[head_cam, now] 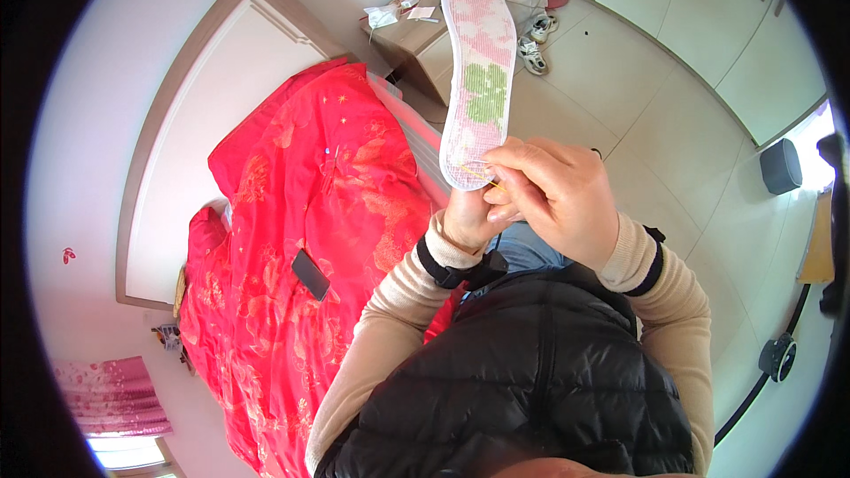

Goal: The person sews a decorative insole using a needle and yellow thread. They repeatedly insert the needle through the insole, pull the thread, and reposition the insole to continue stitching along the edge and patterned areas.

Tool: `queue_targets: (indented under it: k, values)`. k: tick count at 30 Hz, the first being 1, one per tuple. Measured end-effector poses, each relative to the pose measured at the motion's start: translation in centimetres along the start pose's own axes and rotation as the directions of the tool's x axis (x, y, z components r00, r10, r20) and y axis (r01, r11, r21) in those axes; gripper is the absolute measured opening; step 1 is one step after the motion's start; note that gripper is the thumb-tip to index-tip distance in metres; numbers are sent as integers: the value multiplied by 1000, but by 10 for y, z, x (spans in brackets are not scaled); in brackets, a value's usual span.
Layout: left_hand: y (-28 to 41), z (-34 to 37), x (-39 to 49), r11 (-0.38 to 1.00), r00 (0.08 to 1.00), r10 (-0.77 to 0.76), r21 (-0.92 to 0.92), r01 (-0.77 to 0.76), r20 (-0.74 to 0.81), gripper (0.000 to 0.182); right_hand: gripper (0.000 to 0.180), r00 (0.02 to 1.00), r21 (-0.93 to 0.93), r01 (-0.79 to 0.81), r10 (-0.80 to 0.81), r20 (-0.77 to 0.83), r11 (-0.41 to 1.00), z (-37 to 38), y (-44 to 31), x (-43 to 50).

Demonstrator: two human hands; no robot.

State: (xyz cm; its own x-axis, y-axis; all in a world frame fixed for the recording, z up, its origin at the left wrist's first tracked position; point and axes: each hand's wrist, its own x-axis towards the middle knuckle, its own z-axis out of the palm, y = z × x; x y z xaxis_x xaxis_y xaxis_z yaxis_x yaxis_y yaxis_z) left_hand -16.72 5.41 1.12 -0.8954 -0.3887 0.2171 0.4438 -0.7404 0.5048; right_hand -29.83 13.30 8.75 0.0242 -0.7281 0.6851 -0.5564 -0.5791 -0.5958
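An embroidered insole [479, 73] with a white border stands upright before me, its narrow heel end lowest. Pink and white cross-stitch covers most of it, with a green leaf-like motif in the middle. My left hand [465, 218] grips the heel end from below and behind; most of its fingers are hidden. At the heel's right edge, the thumb and forefinger of my right hand [564, 189] pinch what looks like a thin sewing needle [474, 160]. A yellow thread [475, 174] runs from the heel's face towards the right fingers.
To the left, a bed with a red patterned quilt [279, 358] bears a black phone [311, 275]. A wooden bedside table [415, 40] with small items stands behind the insole. Sneakers [532, 55] lie on the tiled floor [597, 93] near white cabinets [690, 0].
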Motion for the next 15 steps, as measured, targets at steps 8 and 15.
queue_targets:
  k: [8, 15]
  values:
    - [-2, 2, 3, 999, 999, 45, -16, -45, 15, 39, 17, 999, -39, 43, -43, 15, 998, 3, 4, -4]
    - [-6, 1, 0, 994, 993, 108, -32, -109, -37, 38, 20, 996, -84, 84, -83, 12, 993, 4, 2, -5]
